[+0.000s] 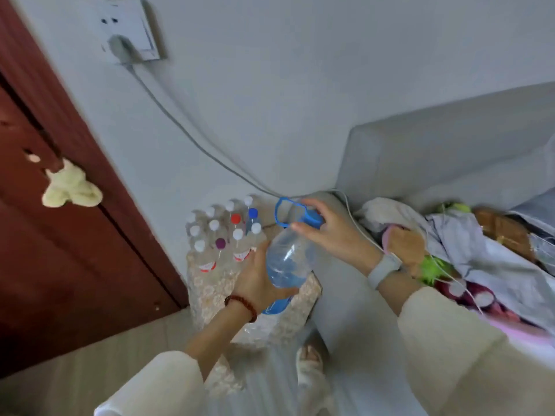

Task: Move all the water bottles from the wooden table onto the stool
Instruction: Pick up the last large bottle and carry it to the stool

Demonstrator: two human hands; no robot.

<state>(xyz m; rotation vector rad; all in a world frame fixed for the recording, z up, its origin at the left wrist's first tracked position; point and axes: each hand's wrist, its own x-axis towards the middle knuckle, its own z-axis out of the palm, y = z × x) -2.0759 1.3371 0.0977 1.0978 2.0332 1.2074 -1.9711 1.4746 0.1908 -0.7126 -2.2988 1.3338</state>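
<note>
Large bottle (288,259): clear, blue-capped, tilted, held above the stool (210,292).
Left hand (258,280): cups its lower body.
Right hand (330,232): grips the cap (312,219).
Small bottles (223,232): clustered upright on the stool.

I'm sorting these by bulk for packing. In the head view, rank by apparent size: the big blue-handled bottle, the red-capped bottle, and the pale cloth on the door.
1. Big blue-handled bottle, nearest the camera.
2. Pale cloth.
3. Red-capped bottle, mostly hidden, so unsure.
</note>
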